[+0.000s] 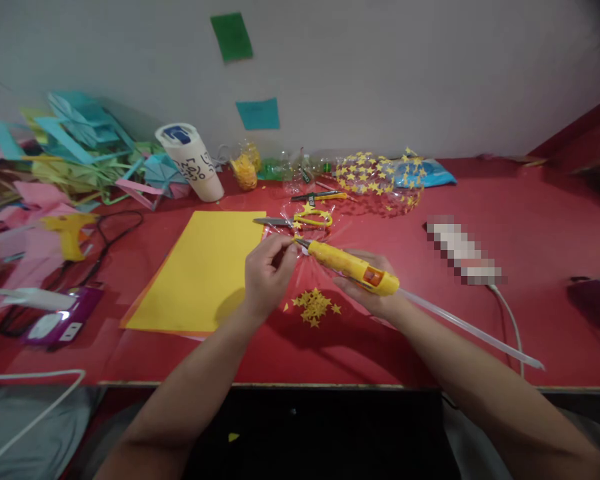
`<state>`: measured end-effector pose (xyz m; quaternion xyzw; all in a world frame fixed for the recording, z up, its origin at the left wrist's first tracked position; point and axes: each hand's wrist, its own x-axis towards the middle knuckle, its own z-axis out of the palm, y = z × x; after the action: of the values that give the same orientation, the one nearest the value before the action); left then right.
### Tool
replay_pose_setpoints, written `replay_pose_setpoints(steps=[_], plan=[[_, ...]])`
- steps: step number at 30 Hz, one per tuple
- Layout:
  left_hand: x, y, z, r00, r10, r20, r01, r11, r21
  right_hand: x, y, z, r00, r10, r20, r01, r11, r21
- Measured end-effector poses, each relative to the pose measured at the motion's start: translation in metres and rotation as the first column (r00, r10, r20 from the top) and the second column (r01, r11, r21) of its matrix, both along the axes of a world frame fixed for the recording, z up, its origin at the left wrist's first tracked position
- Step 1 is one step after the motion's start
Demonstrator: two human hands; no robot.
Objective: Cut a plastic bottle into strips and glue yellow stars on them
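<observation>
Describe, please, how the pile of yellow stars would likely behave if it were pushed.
The piled yellow stars would probably scatter, since a few already lie apart from the heap. Each looks thin and flat, so likely light and apt to slide rather than roll.

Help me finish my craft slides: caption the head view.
The right hand holds a yellow glue gun pointed toward the left hand, near piled yellow stars on a red table.

The yellow plastic glue gun (pixel 347 265) hides part of the right grip (pixel 377 303); whatever the left grip (pixel 267 270) pinches is too small to tell. At three o'clock, pixels mask a pale oblong device (pixel 463 252) and the edge cuts a dark purple object (pixel 596 303).
</observation>
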<state>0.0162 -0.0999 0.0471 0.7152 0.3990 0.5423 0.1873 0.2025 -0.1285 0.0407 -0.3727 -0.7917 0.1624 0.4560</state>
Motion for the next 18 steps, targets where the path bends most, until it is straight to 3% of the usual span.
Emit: replay_pose_setpoints(steps=[13,18], plan=[[-0.0012,0.0006,-0.0018,1.000,-0.004,0.002,0.004,0.999,0.035,0.0013,0.0002,-0.0040,0.999,-0.018,0.041,0.018,1.000,0.011],[-0.0010,0.0003,-0.0004,1.000,0.001,-0.006,-0.001,0.999,0.036,0.0008,-0.0007,-0.0059,0.999,-0.027,0.035,0.028,0.999,-0.036]])
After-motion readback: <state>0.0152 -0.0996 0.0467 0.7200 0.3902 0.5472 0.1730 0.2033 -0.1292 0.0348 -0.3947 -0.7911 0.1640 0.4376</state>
